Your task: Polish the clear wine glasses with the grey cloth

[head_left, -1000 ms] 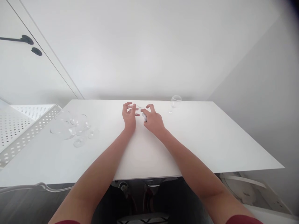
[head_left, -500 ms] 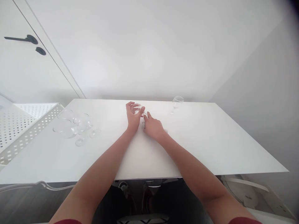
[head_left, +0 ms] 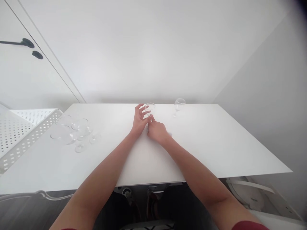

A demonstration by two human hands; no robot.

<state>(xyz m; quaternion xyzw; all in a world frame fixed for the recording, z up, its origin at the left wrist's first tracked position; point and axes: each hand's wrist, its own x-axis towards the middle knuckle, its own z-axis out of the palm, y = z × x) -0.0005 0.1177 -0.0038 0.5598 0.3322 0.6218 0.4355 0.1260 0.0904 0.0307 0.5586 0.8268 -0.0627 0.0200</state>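
Note:
Near the back middle of the white table (head_left: 192, 150), a clear wine glass (head_left: 150, 104) stands between my hands with its bowl uppermost. My left hand (head_left: 139, 120) curves round the left side of the bowl, its fingers spread against the glass and its thumb low by the stem. From the right, my right hand (head_left: 157, 130) has its fingers closed at the stem, just under the bowl. Its knuckles cover the lower part of the glass. Something pale shows at the edge of the right wrist, too faint to name.
Several clear wine glasses (head_left: 82, 132) lie on their sides at the table's left. Another wine glass (head_left: 179, 104) is at the back right, near the wall. A white perforated panel (head_left: 26, 127) borders the left edge. A pale cable (head_left: 43, 193) runs along the front left.
The wine glass has moved right and turned more upright between my hands. My left hand has shifted right with its fingers looser, while my right hand stays almost in place.

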